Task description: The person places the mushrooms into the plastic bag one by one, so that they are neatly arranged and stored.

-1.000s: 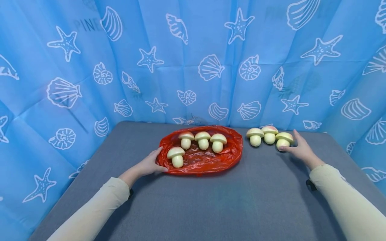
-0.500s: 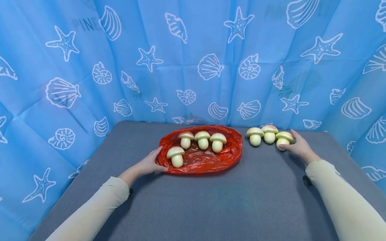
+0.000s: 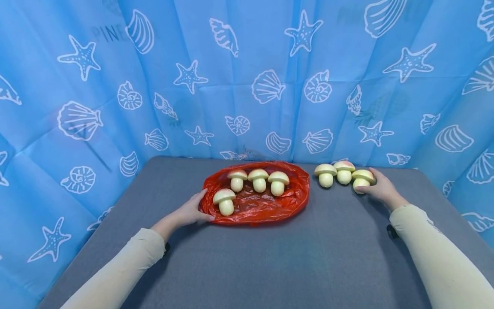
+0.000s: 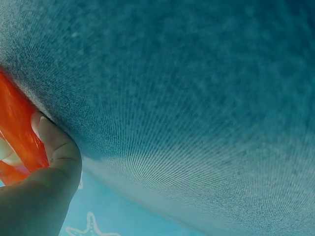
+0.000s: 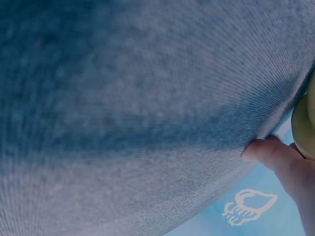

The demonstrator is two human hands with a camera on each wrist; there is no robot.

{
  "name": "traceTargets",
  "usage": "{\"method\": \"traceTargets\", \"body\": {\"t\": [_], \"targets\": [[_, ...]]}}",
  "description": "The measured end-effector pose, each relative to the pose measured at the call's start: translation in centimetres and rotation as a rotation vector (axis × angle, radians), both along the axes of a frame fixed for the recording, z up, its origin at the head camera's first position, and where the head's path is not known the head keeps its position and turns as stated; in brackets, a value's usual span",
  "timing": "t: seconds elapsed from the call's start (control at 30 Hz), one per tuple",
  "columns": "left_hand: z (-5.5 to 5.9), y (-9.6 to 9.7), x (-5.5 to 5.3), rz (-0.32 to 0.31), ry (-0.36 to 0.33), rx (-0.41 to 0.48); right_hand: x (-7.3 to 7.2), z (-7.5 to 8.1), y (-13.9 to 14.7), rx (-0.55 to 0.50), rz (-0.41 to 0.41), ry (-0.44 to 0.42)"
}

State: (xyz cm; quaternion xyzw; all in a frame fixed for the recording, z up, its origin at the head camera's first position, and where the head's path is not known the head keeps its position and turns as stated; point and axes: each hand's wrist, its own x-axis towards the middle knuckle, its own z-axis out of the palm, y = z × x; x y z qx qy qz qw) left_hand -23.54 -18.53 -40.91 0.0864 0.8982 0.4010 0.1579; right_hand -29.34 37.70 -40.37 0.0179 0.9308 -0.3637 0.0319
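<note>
In the head view, a red plastic bag (image 3: 262,214) lies spread with its mouth up, holding several pale toy mushrooms (image 3: 258,180). My left hand (image 3: 189,211) holds the bag's left end, its thumb along the front rim; the left wrist view shows that thumb against the red plastic (image 4: 19,128). To the right of the bag, 3 more toy mushrooms stand in a close row. Around the rightmost toy mushroom (image 3: 362,177) my right hand (image 3: 384,191) has its thumb in front of the stem and fingers behind the cap. Only that mushroom's edge (image 5: 305,128) appears in the right wrist view.
The other two loose toy mushrooms, a left one (image 3: 325,175) and a middle one (image 3: 344,172), stand beside the gripped one near the table's back edge. A grey cloth covers the table (image 3: 266,266). Behind it hangs a blue curtain (image 3: 239,98) printed with shells and starfish.
My right hand has shifted slightly left and drawn its fingers in around the rightmost mushroom. The left hand, the bag and the mushrooms in it have kept their places.
</note>
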Motion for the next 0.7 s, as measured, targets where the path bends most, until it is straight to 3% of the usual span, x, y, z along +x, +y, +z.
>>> {"method": "traceTargets", "body": {"t": [0.53,0.7], "targets": [[0.1,0.0,0.1,0.006,-0.010,0.011,1.5,1.4,-0.5,-0.029,0.001,0.009],[0.1,-0.1,0.1,0.007,-0.011,0.014,2.2,2.0,-0.8,-0.102,-0.013,-0.030]]}}
